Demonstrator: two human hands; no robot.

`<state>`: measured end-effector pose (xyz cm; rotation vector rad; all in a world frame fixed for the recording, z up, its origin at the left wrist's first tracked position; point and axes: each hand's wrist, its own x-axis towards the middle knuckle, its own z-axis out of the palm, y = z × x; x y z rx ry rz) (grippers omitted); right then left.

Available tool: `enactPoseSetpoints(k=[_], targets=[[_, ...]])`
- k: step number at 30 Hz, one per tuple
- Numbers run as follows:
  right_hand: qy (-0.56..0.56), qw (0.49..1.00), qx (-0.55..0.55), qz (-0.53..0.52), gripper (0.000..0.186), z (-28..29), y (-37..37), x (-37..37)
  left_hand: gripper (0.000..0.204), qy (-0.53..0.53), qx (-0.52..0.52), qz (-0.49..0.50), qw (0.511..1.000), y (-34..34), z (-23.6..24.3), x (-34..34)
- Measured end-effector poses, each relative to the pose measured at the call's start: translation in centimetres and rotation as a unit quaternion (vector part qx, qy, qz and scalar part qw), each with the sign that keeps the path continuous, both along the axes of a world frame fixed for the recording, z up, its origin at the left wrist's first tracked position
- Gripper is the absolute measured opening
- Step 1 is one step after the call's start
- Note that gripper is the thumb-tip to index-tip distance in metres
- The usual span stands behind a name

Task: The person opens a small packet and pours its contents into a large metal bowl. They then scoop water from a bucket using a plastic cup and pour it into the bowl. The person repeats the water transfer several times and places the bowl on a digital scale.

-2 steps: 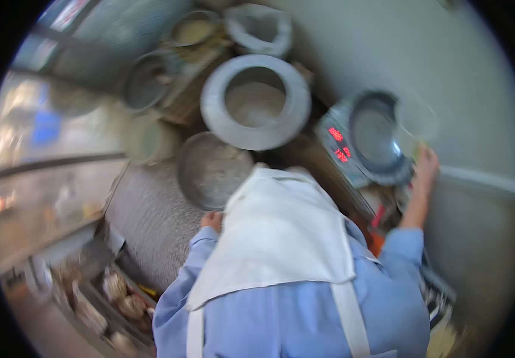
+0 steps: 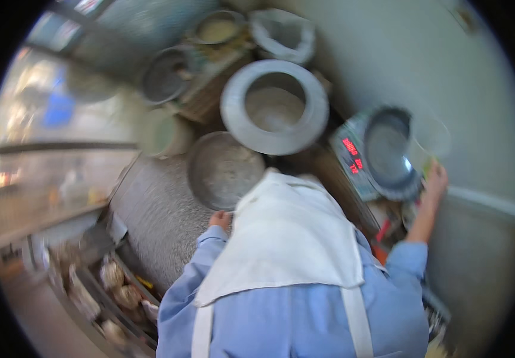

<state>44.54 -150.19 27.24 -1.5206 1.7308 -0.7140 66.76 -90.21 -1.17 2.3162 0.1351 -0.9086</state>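
Note:
My right hand (image 2: 435,179) reaches out at the right, its fingers closed on a see-through round thing with a greenish handle (image 2: 429,167). The round part stands over the right rim of a dark metal bowl (image 2: 387,142). That bowl rests on a scale (image 2: 353,158) with glowing red digits. My left hand (image 2: 220,219) is at the near edge of a wide shallow metal pan (image 2: 224,170). Its fingers look curled, but blur and the small size hide whether they grip the rim. A pale powdery layer covers the pan's inside.
A large wide-rimmed metal pot (image 2: 236,113) stands behind the pan. Beyond it are a white lined bucket (image 2: 311,36), a pan with pale contents (image 2: 217,30) and a dark basin (image 2: 163,76). A pale round tub (image 2: 162,134) is at left, wrapped bundles (image 2: 127,295) in a rack lower left.
The whole scene has slid right and slightly down in the picture as my head moved. My right hand keeps its hold beside the bowl.

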Motion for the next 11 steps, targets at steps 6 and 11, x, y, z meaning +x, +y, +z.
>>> enactPoseSetpoints(k=[6,11], targets=[[-0.114,0.978,-0.042,0.168,0.023,3.8,0.2,10.4,0.037,0.052,0.022,0.101,0.993,-0.5,1.5,-0.8],[-0.184,0.934,-0.045,0.303,0.025,3.9,0.1,21.3,0.037,-0.020,0.022,0.156,0.987,-0.3,-1.5,-3.3]])
